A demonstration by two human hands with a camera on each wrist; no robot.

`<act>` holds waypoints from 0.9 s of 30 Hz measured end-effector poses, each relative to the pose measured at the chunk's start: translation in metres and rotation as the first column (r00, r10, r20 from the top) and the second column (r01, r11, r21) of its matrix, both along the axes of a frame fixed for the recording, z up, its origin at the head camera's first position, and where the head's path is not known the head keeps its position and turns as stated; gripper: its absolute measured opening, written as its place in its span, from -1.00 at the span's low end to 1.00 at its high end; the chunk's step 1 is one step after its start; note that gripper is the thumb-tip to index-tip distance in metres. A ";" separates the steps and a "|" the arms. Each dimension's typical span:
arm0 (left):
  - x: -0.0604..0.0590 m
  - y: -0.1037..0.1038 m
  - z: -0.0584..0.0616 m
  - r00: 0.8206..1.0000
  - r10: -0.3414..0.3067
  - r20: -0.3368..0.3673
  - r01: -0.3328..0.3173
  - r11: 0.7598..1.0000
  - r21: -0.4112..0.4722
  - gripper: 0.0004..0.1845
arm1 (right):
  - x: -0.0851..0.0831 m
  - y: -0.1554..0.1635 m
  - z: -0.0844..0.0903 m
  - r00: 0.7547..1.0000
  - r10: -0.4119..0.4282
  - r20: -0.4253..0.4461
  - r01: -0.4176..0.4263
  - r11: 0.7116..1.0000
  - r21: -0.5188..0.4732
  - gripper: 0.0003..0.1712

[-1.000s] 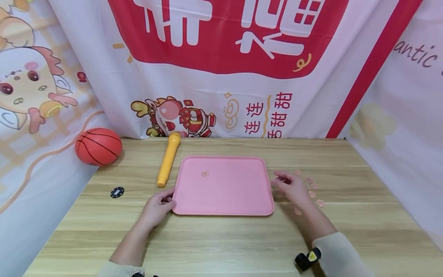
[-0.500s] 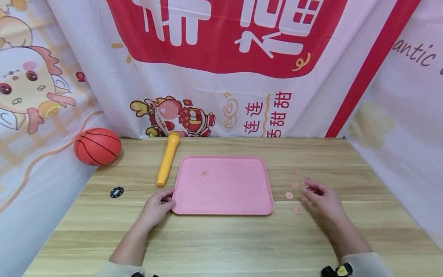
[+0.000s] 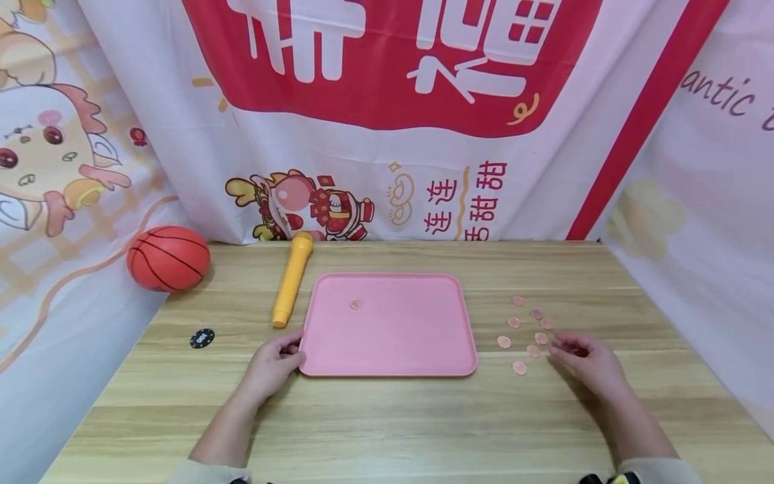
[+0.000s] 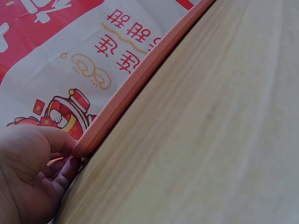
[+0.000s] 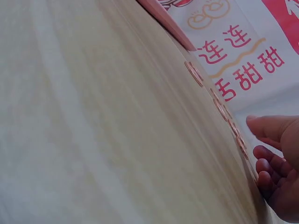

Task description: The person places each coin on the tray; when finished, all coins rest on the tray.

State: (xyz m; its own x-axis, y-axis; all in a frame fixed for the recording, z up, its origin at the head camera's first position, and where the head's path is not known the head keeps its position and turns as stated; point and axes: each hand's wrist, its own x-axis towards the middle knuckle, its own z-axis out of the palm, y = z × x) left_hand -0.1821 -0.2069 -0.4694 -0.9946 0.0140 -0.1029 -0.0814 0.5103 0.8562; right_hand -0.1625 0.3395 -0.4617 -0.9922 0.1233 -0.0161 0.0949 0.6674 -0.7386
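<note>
A: Hands status, left first?

B: Left hand (image 3: 275, 366) is at the near left corner of the tray (image 3: 423, 349). In the left wrist view the thumb lies on the rim and the fingers (image 4: 60, 175) are curled under the edge, so it grips the tray (image 4: 135, 91).

A: Right hand?

B: Right hand (image 3: 589, 366) rests on the tabletop (image 3: 387, 423), right of the tray and apart from it. Fingers are loosely bent, pointing left toward the discs. The right wrist view shows the fingertips (image 5: 264, 154) just beside the nearest disc; no disc is seen held.

A: Disc locations?

B: A loose group of small pinkish discs (image 3: 526, 329) lies flat on the tabletop between the tray's right edge and the right hand. One more disc (image 3: 356, 304) lies inside the tray, toward its far left part.

A: Tray position?

B: Flat on the tabletop, centred, long side facing the person.

A: Other items?

B: A yellow toy microphone (image 3: 293, 279) lies just left of the tray, head toward the backdrop. A black chip (image 3: 202, 338) lies nearer the left edge. An orange ball (image 3: 168, 258) sits at the far left corner against the printed cloth backdrop (image 3: 387, 134).
</note>
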 end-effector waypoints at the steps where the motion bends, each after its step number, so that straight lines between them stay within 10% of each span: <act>1: 0.000 0.000 0.000 1.000 0.002 0.000 -0.002 1.000 0.000 -0.47 | 0.000 0.001 -0.001 1.000 0.001 0.011 -0.002 1.000 0.014 -0.41; 27: 0.003 0.000 0.002 1.000 0.003 0.000 -0.003 1.000 0.012 -0.46 | -0.010 0.006 0.003 0.993 0.010 0.114 -0.032 0.982 0.188 -0.52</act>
